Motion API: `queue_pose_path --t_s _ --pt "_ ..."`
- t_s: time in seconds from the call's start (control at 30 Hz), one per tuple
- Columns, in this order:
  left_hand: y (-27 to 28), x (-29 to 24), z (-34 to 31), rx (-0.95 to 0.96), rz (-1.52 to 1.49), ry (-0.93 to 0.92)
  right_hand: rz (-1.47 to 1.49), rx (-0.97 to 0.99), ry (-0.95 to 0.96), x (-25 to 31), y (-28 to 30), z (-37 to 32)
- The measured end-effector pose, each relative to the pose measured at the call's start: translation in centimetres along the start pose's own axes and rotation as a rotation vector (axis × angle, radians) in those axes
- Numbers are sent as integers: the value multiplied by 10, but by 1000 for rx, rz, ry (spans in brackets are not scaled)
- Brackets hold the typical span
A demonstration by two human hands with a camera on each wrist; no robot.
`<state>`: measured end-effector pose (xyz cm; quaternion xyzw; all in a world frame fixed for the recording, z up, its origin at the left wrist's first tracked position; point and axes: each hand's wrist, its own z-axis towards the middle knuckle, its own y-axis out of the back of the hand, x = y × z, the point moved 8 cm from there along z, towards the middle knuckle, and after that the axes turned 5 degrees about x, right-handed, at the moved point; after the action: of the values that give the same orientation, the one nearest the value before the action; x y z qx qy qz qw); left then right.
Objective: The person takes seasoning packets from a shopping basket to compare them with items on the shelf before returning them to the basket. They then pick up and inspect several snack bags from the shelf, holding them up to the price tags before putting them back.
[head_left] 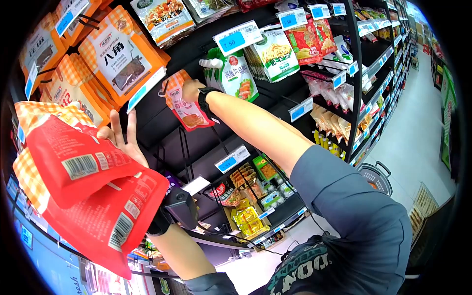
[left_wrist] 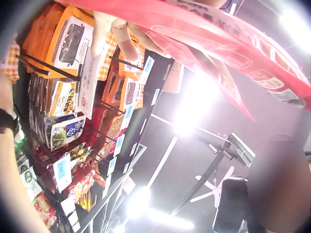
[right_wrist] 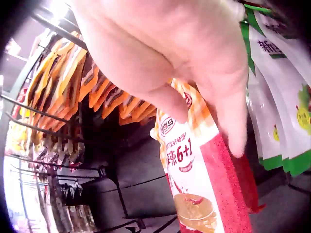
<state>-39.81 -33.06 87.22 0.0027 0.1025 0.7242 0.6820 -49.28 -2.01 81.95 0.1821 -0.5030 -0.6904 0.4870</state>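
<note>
In the head view my left hand (head_left: pixel 129 145) holds red packets (head_left: pixel 105 199) with yellow checked tops and barcodes on their backs. Its raised fingertips are close to a price tag (head_left: pixel 146 89) in front of the orange star anise bags. My right hand (head_left: pixel 191 90) reaches into the hanging rack and pinches the upper part of a red-and-white seasoning packet (head_left: pixel 187 109). The right wrist view shows thumb and fingers on either side of that packet (right_wrist: pixel 192 160), marked "6+1". In the left wrist view the red packets (left_wrist: pixel 218 46) stretch above the fingers (left_wrist: pixel 124 41).
Orange star anise bags (head_left: pixel 115 61) hang at the left, green-and-white packets (head_left: pixel 235 73) just right of my right hand. Metal hooks with price tags (head_left: pixel 233 158) jut out from the rack. Boxed goods (head_left: pixel 248 216) fill a lower shelf. A grey basket (head_left: pixel 376 178) stands on the aisle floor.
</note>
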Motion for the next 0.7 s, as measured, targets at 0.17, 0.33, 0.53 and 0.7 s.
queue_pose_path --t_s 0.17,0.33,0.53,0.7 --pt "-9 1 -19 8 42 46 77 59 -106 14 61 -91" --pt "-16 -12 -102 180 1270 654 67 303 332 60 96 -188" --pt "-66 -39 -174 -731 711 483 1053 705 648 67 117 -314" --pt "-81 -22 -187 -686 859 618 1168 315 503 36 101 -332"
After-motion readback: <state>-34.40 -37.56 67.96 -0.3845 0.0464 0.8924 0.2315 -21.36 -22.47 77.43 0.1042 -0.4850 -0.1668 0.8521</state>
